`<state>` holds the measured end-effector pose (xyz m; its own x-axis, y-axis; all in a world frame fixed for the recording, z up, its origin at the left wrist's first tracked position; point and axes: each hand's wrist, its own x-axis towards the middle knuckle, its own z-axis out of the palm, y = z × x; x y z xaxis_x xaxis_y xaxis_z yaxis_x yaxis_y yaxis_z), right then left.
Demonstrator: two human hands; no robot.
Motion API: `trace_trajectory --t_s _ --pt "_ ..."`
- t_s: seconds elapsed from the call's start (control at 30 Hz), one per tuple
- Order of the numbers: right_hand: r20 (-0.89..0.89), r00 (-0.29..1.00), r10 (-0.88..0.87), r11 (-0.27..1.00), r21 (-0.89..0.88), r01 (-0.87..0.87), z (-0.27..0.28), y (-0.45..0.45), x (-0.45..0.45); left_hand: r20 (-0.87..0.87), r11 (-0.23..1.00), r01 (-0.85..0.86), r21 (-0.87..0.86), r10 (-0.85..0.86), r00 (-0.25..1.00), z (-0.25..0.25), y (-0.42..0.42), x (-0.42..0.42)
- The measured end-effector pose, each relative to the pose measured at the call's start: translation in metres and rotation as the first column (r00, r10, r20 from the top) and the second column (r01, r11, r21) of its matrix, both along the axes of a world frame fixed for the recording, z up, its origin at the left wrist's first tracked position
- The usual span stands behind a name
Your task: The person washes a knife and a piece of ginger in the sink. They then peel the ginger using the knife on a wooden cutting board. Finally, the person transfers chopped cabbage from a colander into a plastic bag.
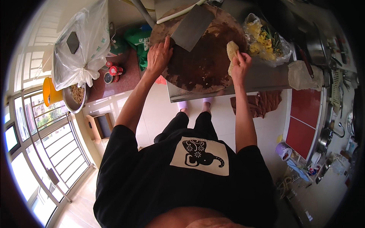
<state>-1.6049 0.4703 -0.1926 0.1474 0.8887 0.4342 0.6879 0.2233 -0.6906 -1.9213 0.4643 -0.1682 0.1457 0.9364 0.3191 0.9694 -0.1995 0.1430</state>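
Note:
A round wooden chopping board [208, 68] lies before me, its surface dark and wet-looking with a few pale bits on it. Across its upper part rests a cleaver [194, 27] with a broad grey blade and a short dark handle. My left hand [159, 55] is on the board's left rim beside that handle, fingers apart; whether it touches the handle is not clear. In my right hand [240, 67] is a piece of dried loofah [232, 51], held at the right side of the board.
A metal counter [265, 78] supports the board. Right of it lies a clear bag of pineapple peelings [265, 42], then a wok [316, 48]. Leftward are a green bag [139, 40], red-lidded jars [114, 71], a tied plastic bag [82, 57] and a metal bowl [68, 98]. A brown cloth [256, 104] lies on the floor.

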Motion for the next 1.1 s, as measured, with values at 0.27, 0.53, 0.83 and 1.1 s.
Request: trace_trajectory --t_s 0.27,0.53,0.83,1.1 --pt "-0.113 0.967 0.23 0.965 -0.101 -0.241 0.005 -0.058 -0.09 0.159 0.993 -0.121 0.003 0.119 0.98 0.013 -0.021 0.008" --pt "0.127 0.922 0.367 0.922 -0.179 -0.342 0.042 -0.045 -0.065 0.599 0.935 -0.327 -0.139 0.342 0.724 0.022 -0.15 0.042" --pt "-0.016 0.815 0.579 0.811 -0.085 -0.578 0.033 -0.023 -0.047 0.467 0.711 0.422 -0.563 0.695 -0.547 -0.021 -0.191 0.113" --pt "0.004 0.66 0.751 0.656 -0.109 -0.746 0.023 -0.026 -0.049 0.116 0.698 0.65 -0.299 0.703 -0.702 -0.041 -0.147 0.132"
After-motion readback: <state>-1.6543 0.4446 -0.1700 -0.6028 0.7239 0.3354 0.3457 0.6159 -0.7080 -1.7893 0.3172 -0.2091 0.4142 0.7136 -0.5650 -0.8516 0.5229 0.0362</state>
